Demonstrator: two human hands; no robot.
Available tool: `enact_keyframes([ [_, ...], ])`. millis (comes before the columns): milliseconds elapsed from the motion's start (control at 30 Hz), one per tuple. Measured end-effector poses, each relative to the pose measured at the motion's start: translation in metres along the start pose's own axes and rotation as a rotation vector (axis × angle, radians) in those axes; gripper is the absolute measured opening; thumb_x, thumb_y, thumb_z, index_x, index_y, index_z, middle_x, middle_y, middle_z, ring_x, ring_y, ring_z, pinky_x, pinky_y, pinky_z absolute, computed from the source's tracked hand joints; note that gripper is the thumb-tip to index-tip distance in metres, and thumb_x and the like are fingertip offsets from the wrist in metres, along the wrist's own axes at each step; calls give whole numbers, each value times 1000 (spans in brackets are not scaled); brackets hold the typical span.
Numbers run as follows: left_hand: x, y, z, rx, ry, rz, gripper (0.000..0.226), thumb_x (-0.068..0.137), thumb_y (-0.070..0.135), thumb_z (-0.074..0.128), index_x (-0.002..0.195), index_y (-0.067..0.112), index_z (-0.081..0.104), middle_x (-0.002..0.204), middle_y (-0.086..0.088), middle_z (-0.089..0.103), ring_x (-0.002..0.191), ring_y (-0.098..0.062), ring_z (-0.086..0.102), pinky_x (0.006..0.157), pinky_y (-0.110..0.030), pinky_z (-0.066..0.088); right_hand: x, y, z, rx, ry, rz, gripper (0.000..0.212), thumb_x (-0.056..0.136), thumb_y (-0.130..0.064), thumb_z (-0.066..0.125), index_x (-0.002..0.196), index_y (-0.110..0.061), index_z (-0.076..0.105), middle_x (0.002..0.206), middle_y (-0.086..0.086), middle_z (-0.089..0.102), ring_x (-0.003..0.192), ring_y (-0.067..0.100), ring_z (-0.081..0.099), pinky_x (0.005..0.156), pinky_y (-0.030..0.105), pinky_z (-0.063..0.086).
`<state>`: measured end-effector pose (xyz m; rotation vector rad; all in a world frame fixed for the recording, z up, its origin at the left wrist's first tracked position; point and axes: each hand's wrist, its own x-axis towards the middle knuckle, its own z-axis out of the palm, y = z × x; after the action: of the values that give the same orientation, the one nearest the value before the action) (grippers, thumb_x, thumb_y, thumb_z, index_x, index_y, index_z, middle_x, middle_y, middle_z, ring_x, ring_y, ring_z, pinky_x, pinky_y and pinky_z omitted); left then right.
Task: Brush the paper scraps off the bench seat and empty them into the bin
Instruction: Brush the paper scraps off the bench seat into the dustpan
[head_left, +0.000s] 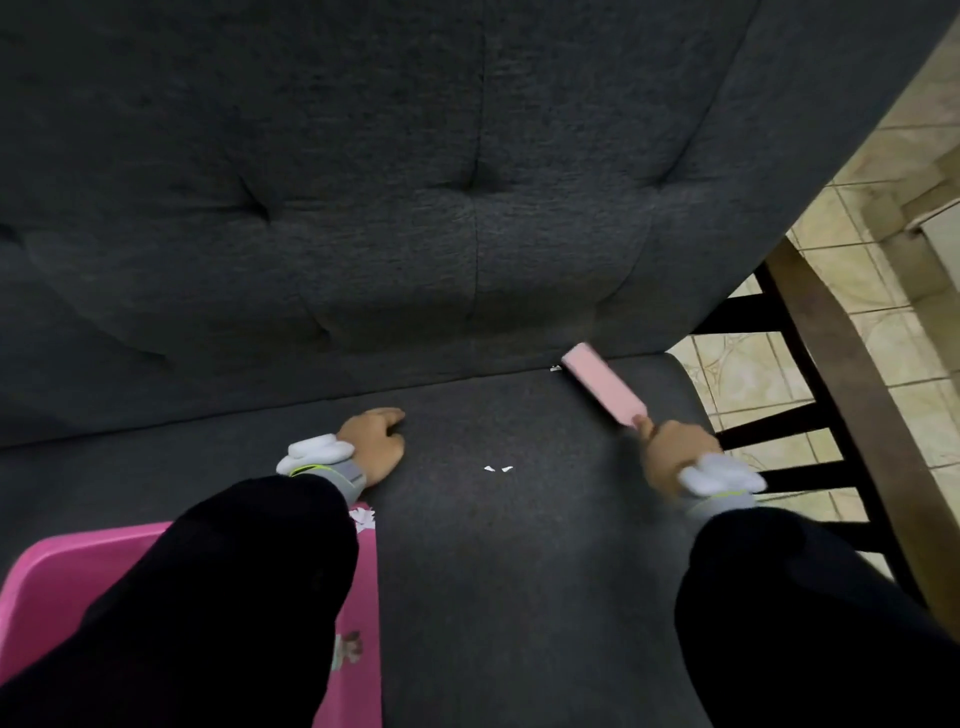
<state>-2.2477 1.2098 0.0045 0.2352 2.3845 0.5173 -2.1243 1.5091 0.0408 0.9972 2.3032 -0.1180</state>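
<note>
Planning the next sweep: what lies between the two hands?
Two small white paper scraps on the grey bench seat, shown in the head view.

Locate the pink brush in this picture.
In the head view, the pink brush is right of centre, gripped by the right hand, its tip by a paper scrap.

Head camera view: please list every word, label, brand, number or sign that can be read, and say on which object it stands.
No text can be read in this view.
On the pink tray, a small printed picture sits near the edge; it is too blurred to show any words.
On the pink brush, no label is visible.
On the wristbands, no mark is readable.
</note>
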Motion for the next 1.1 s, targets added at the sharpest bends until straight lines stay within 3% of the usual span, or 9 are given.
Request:
enact_keyframes([
  [200,11,2,4,32,-46,17,46,91,12,46,137,16,46,149,2,38,137,-17,34,108,-16,22,5,-26,2,13,13,-6,56,99,-45,24,119,-6,59,122,18,60,113,36,57,91,40,46],
  [267,16,-2,2,29,-56,8,46,91,12,47,137,16,46,149,2,38,137,-17,35,109,-17,22,12,-24,1,5,18,-25,58,99,-47,24,114,-5,61,117,19,62,107,37,60,83,38,46],
  [333,20,-5,0,15,-58,-2,46,91,12,47,137,15,46,148,2,38,137,-17,35,109,-19,22,14,-19,-3,-10,31,-96,58,98,-49,24,107,-6,63,111,19,64,99,35,62,74,33,42],
  [500,23,-11,0,1,-55,-4,45,91,11,47,136,13,47,148,0,40,137,-18,36,108,-17,21,5,-11,-14,-152,82,-403,55,95,-56,24,92,-19,66,95,11,68,93,31,63,69,31,40],
  [600,22,-15,-4,7,-65,-6,45,91,10,46,136,13,47,147,-1,40,136,-19,37,107,-17,22,2,4,-24,-163,122,-371,56,95,-57,23,90,-21,65,80,9,63,78,30,59,65,30,41],
  [767,27,-20,-11,2,-46,-15,44,90,9,47,134,13,50,146,-1,42,136,-18,38,108,-18,22,14,30,-40,-124,120,-155,58,95,-57,23,106,-20,66,104,16,67,95,33,63,74,34,45],
  [867,27,-26,-15,-7,-40,-34,43,89,9,48,132,14,52,144,-1,45,134,-19,40,108,-19,24,14,1,-29,-115,57,-162,59,95,-55,22,108,-15,65,110,16,66,101,33,62,81,35,46],
  [1000,19,-37,-21,-16,-32,-42,43,88,10,48,131,15,54,142,0,48,132,-19,43,108,-21,27,-8,-40,-2,18,9,-158,60,97,-51,23,106,-8,63,111,18,65,100,34,62,79,34,45],
  [1100,6,-47,-29,-20,11,-46,43,88,10,49,130,16,55,141,0,49,132,-19,43,107,-21,28,-32,-57,15,58,-6,-262,58,97,-51,23,102,-12,65,109,17,65,100,34,61,82,35,46],
])
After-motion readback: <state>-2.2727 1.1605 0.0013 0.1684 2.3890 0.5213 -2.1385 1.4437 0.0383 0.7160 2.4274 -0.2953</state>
